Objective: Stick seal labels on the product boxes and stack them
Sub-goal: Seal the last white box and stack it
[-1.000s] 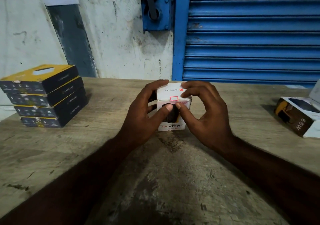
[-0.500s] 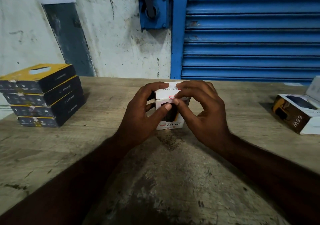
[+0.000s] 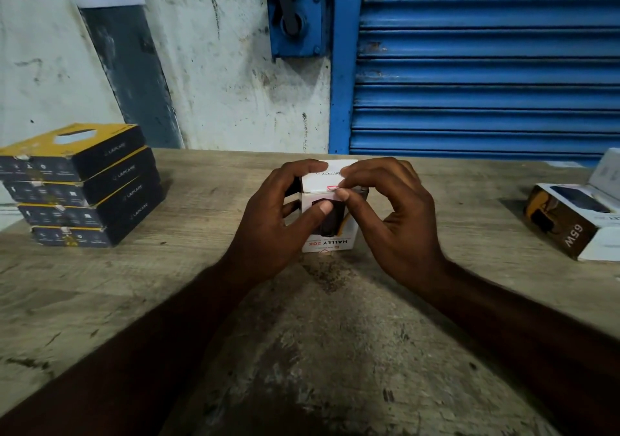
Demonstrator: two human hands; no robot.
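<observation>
Box [image 3: 327, 244], white, stands upright mid-bench, nearer the far edge than the near one; the print on its front reads upside down. Left hand [image 3: 268, 224] grips it from the left side: fingers [image 3: 310, 166] curled over the top and left face, thumb flat on the front face. Right hand [image 3: 399, 221] comes in from the right, index and thumb tips closed in a pinch at the top front edge, right on the label [image 3: 332, 187]. Label is small and red-outlined, and sits where the lid flap meets the front. Only part of it shows past the fingertips; cannot tell if it is fully stuck down. Other right fingers are curled, arched by the box's right side. Both forearms reach over the bench [image 3: 335, 351], worn wood. Stack [image 3: 80, 184] of four dark boxes with yellow tops sits at the left edge, well apart from the hands, slightly staggered. 65W box [image 3: 567, 224] lies flat at the right edge, partly out of frame. Blue shutter [image 3: 486, 66] behind the far edge on the right, stained wall [image 3: 218, 83] on the left.
</observation>
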